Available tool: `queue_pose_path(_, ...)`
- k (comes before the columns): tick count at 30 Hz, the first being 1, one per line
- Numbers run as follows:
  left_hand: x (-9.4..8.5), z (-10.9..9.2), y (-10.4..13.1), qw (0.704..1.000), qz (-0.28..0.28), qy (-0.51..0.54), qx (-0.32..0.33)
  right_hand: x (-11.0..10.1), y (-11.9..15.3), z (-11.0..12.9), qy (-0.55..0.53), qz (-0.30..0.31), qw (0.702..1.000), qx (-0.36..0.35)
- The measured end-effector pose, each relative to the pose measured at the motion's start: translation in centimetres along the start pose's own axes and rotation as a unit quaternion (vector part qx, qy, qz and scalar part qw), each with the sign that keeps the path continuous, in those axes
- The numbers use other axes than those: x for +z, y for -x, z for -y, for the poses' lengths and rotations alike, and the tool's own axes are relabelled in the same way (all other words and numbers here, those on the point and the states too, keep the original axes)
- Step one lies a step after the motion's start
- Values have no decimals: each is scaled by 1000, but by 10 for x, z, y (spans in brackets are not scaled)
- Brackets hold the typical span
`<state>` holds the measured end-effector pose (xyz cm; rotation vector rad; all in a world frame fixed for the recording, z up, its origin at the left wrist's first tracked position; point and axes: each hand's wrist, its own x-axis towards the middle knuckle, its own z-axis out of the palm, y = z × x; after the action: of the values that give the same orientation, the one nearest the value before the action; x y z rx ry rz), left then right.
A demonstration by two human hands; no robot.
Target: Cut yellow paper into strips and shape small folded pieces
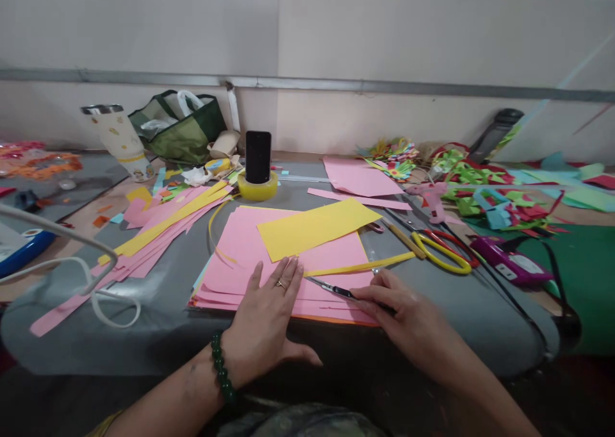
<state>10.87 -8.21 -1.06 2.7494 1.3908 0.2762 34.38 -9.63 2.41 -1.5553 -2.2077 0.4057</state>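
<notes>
My left hand (270, 309) lies flat with fingers spread on the stack of pink paper (240, 238), its fingertips at the lower edge of a yellow paper sheet (317, 227). In my right hand (401, 312), closed round its handle, is a utility knife (342, 291). Its blade points left over the pink sheets, close to my left fingertips. A narrow yellow paper strip (358, 268) runs from near my fingers toward the right. Part of the knife's handle is hidden by my fingers.
Scissors with yellow and red handles (444, 257) lie right of the stack, near a purple device (512, 261) and a pink glue gun (432, 201). Cut pink and yellow strips (177, 222) lie left. Behind stands a phone (258, 157) in a yellow tape roll (258, 187); a tumbler (118, 139) leans further left.
</notes>
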Motion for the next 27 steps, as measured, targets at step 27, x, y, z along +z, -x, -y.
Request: queue_pose_path(27, -5, 12, 15, 1000, 12, 23, 2, -3, -2, -4, -32, 15, 999, -16)
